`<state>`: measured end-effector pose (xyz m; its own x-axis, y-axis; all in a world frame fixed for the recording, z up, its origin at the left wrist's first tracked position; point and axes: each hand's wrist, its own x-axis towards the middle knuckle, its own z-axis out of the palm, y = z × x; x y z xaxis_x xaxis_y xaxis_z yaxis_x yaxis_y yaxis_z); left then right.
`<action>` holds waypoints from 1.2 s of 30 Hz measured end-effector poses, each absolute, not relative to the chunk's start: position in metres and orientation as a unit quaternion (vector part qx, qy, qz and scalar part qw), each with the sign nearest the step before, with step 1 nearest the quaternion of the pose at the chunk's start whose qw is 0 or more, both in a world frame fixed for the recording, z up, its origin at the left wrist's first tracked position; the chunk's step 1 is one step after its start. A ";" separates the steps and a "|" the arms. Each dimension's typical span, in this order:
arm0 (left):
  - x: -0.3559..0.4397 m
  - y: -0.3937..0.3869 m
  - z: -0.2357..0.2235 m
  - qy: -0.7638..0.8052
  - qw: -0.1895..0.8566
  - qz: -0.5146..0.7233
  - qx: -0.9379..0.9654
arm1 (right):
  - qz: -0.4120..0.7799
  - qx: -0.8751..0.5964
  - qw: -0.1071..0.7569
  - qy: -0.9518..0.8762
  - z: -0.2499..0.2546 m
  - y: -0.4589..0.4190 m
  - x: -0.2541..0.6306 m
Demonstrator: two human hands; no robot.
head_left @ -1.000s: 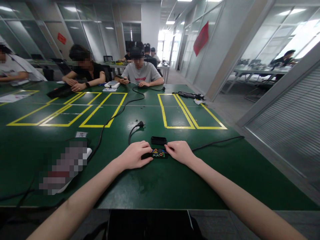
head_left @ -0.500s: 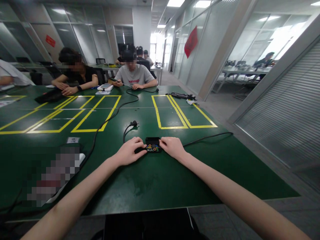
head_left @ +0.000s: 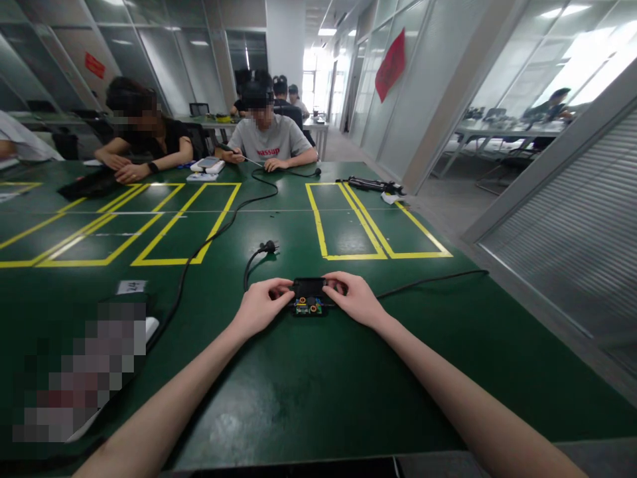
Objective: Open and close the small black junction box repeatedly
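Directly ahead on the green table lies an opened black power adapter, its circuit board (head_left: 308,307) exposed with small copper-coloured coils facing me. Behind the board and tilted up is the black casing half (head_left: 309,288) of the adapter. My left hand (head_left: 263,307) pinches the left end of this casing half between thumb and fingers. At its right end, my right hand (head_left: 355,299) grips in the same way. The fingertips behind the casing are partly hidden. A black power plug (head_left: 269,247) on a short curved cord lies beyond my left hand.
A black cable (head_left: 432,281) runs right from my right hand. Another long cord (head_left: 185,272) crosses the green table (head_left: 279,398) at left, beside a blurred-out white-edged item (head_left: 89,372). Yellow tape rectangles (head_left: 355,257) mark the far side, where two people sit working. A black tripod-like item (head_left: 371,186) lies far right.
The casing half now stands larger and tilted behind the board, with both hands on its ends. My hands have shifted slightly, and the camera view has tipped downward.
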<state>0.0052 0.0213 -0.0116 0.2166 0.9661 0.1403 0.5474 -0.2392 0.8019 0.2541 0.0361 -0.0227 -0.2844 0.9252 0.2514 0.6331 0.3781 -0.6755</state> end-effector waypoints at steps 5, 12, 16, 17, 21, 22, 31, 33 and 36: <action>0.004 0.016 -0.008 0.517 0.386 0.364 0.672 | 0.354 -0.465 0.374 -0.720 -0.019 0.032 0.258; 0.006 0.014 -0.004 0.507 0.400 0.381 0.662 | 0.378 -0.462 0.401 -0.695 -0.021 0.029 0.259; 0.005 0.015 -0.006 0.506 0.389 0.386 0.666 | 0.355 -0.458 0.397 -0.712 -0.020 0.030 0.260; 0.005 0.016 -0.007 0.505 0.389 0.388 0.666 | 0.351 -0.455 0.397 -0.716 -0.019 0.029 0.260; 0.006 0.017 -0.008 0.505 0.394 0.394 0.660 | 0.349 -0.442 0.400 -0.723 -0.015 0.028 0.259; 0.006 0.017 -0.008 0.507 0.395 0.393 0.658 | 0.350 -0.440 0.400 -0.724 -0.015 0.027 0.259; 0.007 0.018 -0.010 0.509 0.400 0.390 0.654 | 0.344 -0.444 0.396 -0.726 -0.018 0.029 0.260; 0.007 0.018 -0.010 0.510 0.400 0.390 0.654 | 0.345 -0.443 0.397 -0.726 -0.018 0.029 0.260; 0.007 0.018 -0.009 0.508 0.400 0.392 0.654 | 0.351 -0.441 0.401 -0.722 -0.019 0.030 0.260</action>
